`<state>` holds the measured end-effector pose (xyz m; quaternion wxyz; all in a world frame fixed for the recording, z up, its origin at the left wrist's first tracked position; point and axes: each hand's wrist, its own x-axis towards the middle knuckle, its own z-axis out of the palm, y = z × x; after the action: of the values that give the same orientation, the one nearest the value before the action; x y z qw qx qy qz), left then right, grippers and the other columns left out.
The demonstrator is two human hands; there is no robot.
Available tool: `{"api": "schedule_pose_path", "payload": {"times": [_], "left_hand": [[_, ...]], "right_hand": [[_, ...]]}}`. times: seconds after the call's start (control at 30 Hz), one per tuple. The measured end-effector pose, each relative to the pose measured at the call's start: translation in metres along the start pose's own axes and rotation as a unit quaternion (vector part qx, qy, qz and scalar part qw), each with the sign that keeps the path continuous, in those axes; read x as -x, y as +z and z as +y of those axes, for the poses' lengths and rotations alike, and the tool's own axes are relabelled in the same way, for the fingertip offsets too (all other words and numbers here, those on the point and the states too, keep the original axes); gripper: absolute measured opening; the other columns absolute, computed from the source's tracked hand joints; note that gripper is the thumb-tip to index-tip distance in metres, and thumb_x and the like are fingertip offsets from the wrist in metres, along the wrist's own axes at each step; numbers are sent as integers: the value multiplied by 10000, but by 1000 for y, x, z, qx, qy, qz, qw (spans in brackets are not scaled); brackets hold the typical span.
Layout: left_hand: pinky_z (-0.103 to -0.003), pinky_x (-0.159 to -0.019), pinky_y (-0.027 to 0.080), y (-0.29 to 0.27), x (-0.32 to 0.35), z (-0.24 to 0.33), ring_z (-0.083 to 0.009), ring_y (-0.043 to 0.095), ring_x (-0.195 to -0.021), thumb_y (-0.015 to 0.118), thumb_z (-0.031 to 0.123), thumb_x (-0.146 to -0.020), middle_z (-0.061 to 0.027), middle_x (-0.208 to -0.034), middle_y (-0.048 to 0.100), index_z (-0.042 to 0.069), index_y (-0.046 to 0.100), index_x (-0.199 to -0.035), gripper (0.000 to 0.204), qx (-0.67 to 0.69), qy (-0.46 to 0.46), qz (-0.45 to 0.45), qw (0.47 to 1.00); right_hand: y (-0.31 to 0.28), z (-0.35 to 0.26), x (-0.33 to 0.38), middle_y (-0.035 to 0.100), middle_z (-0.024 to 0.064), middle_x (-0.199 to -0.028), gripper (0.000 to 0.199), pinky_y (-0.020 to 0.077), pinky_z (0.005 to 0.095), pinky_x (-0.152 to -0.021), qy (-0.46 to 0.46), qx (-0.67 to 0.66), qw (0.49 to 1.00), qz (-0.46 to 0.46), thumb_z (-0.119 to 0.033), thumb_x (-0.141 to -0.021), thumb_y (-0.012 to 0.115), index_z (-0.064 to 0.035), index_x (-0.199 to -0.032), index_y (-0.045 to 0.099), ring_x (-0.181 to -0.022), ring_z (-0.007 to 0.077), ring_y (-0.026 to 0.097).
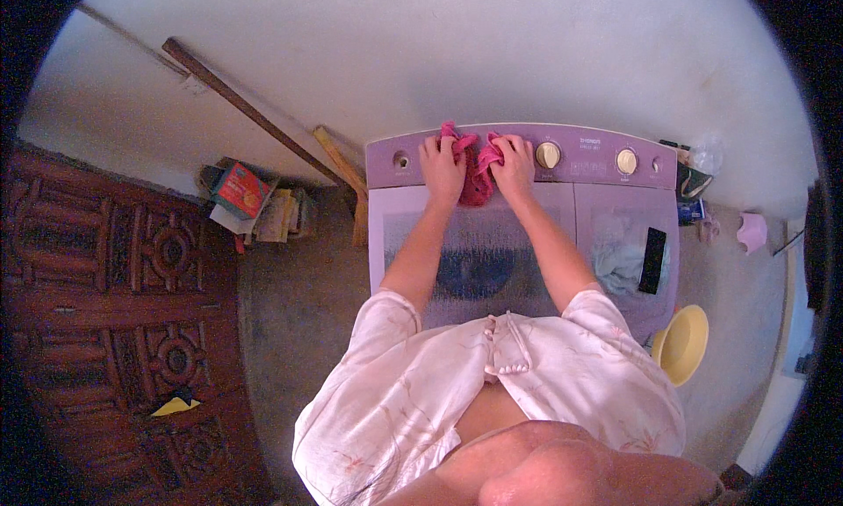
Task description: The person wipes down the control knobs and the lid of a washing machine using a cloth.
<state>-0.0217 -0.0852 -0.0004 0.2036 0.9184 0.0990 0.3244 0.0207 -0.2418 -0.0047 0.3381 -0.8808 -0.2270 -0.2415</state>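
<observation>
A crumpled pink cloth [475, 188] lies against the control panel [588, 155] of a purple twin-tub washing machine [384, 234], its lower part hanging onto the lid. My left hand [443, 168] is closed on the cloth's left part, near the panel's left end. Gripping its right part is my right hand [514, 162], just left of a cream dial [548, 155]. Both forearms reach over the wide, partly see-through lid [474, 260], which is down. Some of the cloth is hidden under my fingers.
A black phone-like slab [652, 261] lies on the smaller right lid. A yellow basin [680, 344] stands right of the machine. Boxes and papers [255, 203] are piled at left, beside leaning wooden pieces [255, 111] and a carved brown door [114, 269].
</observation>
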Motion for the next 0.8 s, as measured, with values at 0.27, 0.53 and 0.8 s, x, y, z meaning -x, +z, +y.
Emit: {"api": "schedule_pose_path", "payload": {"times": [0.27,0.53,0.8], "left_hand": [[-527,-926,466,-4,45,-2,-447,559,-1071,788,140,-799,-228,-1126,559,7,514,-1238,534,33,-128,17,991],[-538,-948,434,-4,21,5,-433,523,-1104,774,105,-789,-207,-1138,548,24,546,-1189,468,58,-51,40,996],[-513,-918,441,-2,-3,-1,-383,526,-1088,775,104,-762,-149,-1146,557,82,619,-1120,391,0,53,5,999]], "right_hand": [[3,16,38,540,212,-1163,614,497,528,-900,110,-88,989,36,-77,-715,826,-50,-1257,538,-1016,454,571],[-6,1,23,530,216,-1155,544,489,522,-880,55,-52,996,50,-51,-735,766,-26,-1223,527,-1047,456,552],[-8,-11,-1,561,146,-1138,556,476,489,-934,12,12,1000,20,-88,-696,767,-57,-1222,590,-1060,389,548]]}}
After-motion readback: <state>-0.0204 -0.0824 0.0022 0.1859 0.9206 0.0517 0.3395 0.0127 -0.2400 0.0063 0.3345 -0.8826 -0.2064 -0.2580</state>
